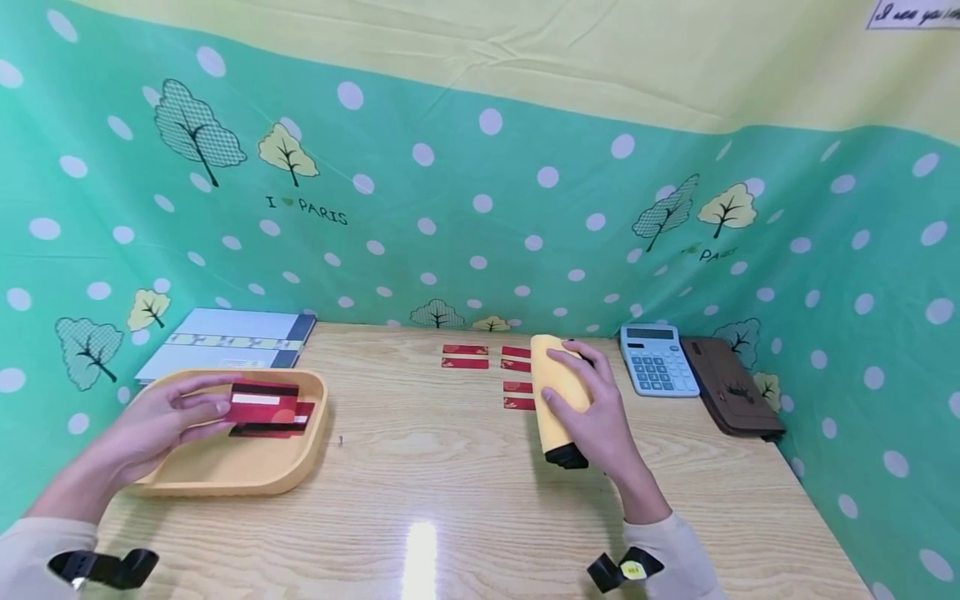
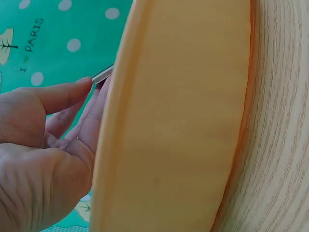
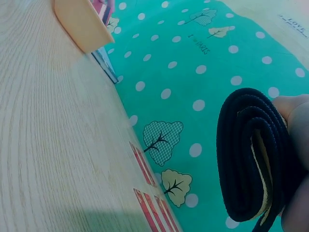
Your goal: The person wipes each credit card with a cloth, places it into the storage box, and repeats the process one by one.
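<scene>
My left hand (image 1: 176,417) pinches a red card (image 1: 262,402) with a black stripe and a white strip, thumb against fingers, over a shallow yellow tray (image 1: 300,479). Behind and below it, more red card with a black stripe (image 1: 296,429) shows; how many cards are there I cannot tell. In the left wrist view the tray's wall (image 2: 178,116) hides most of the held card, and only its edge (image 2: 102,75) shows. My right hand (image 1: 596,408) grips a rolled yellow cloth-like piece with black edging (image 1: 558,396), its layers (image 3: 246,154) seen end-on in the right wrist view.
Several red strips with gold marks (image 1: 465,363) lie on the wooden table (image 1: 390,467), some partly behind the roll. A blue calculator (image 1: 660,360) and a brown wallet (image 1: 731,387) lie at right. A blue-grey folder (image 1: 232,333) lies behind the tray, before a green dotted curtain (image 1: 480,250).
</scene>
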Action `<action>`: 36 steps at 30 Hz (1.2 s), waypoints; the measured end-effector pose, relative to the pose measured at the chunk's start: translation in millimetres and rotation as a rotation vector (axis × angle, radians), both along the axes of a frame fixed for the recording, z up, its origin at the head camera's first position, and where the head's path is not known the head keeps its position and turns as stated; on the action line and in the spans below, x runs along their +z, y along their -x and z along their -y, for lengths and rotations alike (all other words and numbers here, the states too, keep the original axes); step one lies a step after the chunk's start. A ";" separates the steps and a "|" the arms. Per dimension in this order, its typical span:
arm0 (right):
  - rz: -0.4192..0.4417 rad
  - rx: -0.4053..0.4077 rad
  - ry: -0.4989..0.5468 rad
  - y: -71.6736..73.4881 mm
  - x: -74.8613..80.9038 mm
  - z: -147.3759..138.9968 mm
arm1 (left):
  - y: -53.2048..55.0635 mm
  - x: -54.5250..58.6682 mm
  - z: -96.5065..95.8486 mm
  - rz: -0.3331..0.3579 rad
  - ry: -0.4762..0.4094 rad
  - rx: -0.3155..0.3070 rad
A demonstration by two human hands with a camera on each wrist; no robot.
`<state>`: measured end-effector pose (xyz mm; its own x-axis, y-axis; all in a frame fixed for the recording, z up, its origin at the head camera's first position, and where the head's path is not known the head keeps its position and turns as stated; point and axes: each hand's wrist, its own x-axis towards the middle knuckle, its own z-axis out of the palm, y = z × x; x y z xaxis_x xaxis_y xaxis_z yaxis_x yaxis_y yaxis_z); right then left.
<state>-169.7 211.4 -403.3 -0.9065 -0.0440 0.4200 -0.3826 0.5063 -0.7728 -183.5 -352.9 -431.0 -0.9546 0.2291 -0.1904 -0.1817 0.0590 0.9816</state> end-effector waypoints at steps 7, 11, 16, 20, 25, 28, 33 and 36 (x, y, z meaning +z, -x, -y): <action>0.004 -0.004 0.002 -0.3 0.3 -0.8 | 3.7 -4.5 -0.1 0.039 0.060 -0.012; 0.004 -0.008 0.001 -0.6 1.1 -1.3 | 5.7 -5.0 -0.2 0.043 0.063 -0.026; 0.005 -0.013 0.000 -0.8 1.3 -1.9 | 7.1 -5.5 0.2 0.058 0.030 -0.028; 0.002 -0.013 0.004 -1.1 1.2 -2.5 | 7.9 -6.2 -0.5 0.050 0.064 -0.021; 0.007 -0.017 0.008 -1.3 1.5 -3.3 | 7.0 -6.5 -2.3 0.045 0.047 0.002; 0.010 -0.019 0.007 -1.2 1.7 -3.8 | 5.5 -6.6 -3.8 0.032 0.009 0.008; 0.010 -0.024 0.002 -1.2 2.8 -5.8 | 3.9 -7.1 -6.8 -0.017 0.096 0.024; 0.004 -0.032 -0.007 -1.1 3.3 -7.3 | 3.6 -7.7 -7.8 -0.038 0.209 0.033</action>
<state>-168.5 218.8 -400.0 -0.9093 -0.0183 0.4157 -0.3629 0.5234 -0.7709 -187.1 -345.1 -438.7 -0.9682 0.1572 -0.1947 -0.1503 0.2567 0.9547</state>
